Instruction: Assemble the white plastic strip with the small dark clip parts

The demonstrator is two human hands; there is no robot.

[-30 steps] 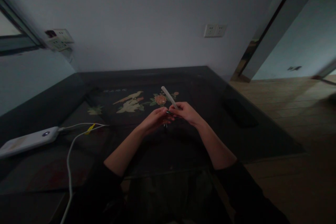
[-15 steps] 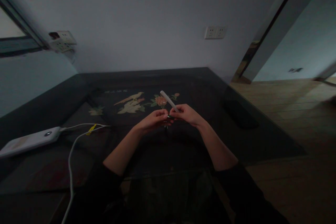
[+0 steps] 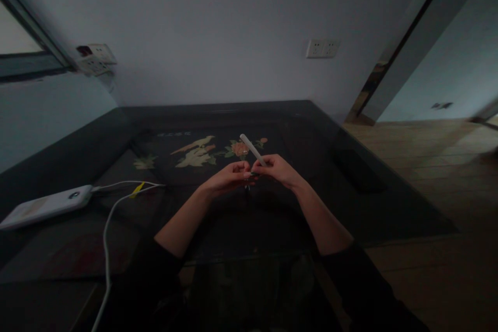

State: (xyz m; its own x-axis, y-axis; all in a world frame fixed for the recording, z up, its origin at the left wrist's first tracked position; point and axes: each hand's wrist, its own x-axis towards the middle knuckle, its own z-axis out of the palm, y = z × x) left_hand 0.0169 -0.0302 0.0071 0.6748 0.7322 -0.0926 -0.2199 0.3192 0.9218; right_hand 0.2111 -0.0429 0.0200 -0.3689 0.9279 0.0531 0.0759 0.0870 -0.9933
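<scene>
Both my hands meet over the middle of a dark table (image 3: 97,249) with a bird and flower inlay (image 3: 198,153). My right hand (image 3: 277,170) grips a thin white stick-like tool (image 3: 252,149) that points up and away to the left. My left hand (image 3: 229,179) is curled, fingertips touching the lower end of the tool beside the right fingers. A small dark part sits between the fingertips; I cannot make out what it is.
A white power bank (image 3: 46,206) lies at the table's left edge with white cables (image 3: 107,233) running toward me. A flat dark object (image 3: 360,168) rests on the table's right side. Wall sockets (image 3: 322,47) are behind; wooden floor (image 3: 447,176) is at right.
Both hands have stayed together with the white tool; only slight shifts of the hands and of the camera view are visible.
</scene>
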